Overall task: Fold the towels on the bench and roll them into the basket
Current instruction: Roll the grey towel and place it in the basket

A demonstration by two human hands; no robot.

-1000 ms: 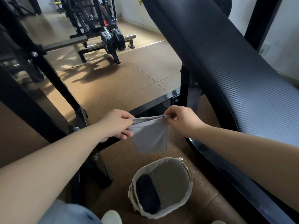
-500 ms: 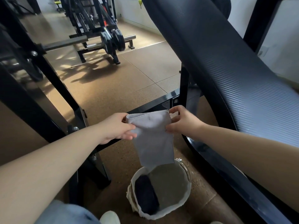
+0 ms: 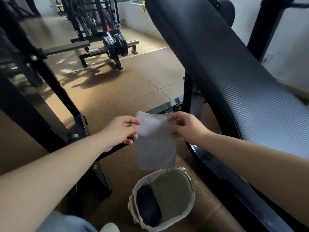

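a pale grey towel (image 3: 155, 144), a cream basket (image 3: 189, 210) holding a navy roll (image 3: 148, 205), and a black woven-pattern bench (image 3: 234, 72).

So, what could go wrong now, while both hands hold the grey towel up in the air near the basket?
1. The grey towel hangs flat, pinched only near its top corners by the left hand and right hand. If either pinch slips, it may fall unrolled into the basket or onto the floor.
2. A dark rolled towel fills the basket's left side, so a loose roll might not sit neatly beside it.
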